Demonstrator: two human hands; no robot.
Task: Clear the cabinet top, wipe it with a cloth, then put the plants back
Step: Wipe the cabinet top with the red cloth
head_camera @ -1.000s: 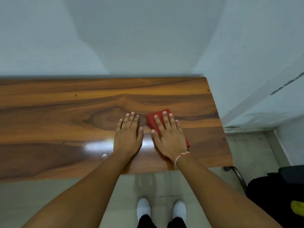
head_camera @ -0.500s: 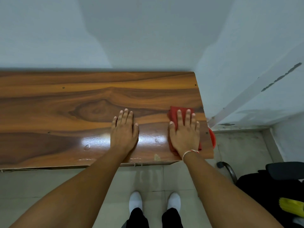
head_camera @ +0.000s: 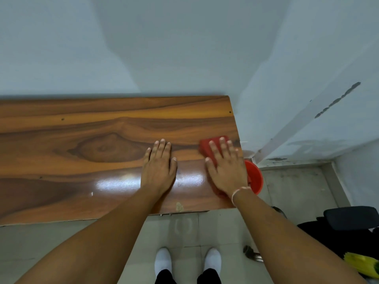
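The wooden cabinet top [head_camera: 82, 160] stretches across the view against a pale wall, with nothing standing on it. A red cloth [head_camera: 207, 146] lies near its right end. My right hand [head_camera: 227, 169] presses flat on the cloth with fingers spread, covering most of it. My left hand [head_camera: 159, 169] rests flat on the bare wood just left of it, fingers together, holding nothing. No plants are in view.
A red bucket [head_camera: 255, 177] sits on the floor just past the cabinet's right edge. A black chair [head_camera: 348, 220] and something yellow-green [head_camera: 363, 263] are at the lower right. My white-socked feet [head_camera: 164, 261] stand on the tiled floor before the cabinet.
My right hand slid the red cloth rightward along the cabinet top to its right end. My left hand stayed flat on the wood. The red bucket came into view.
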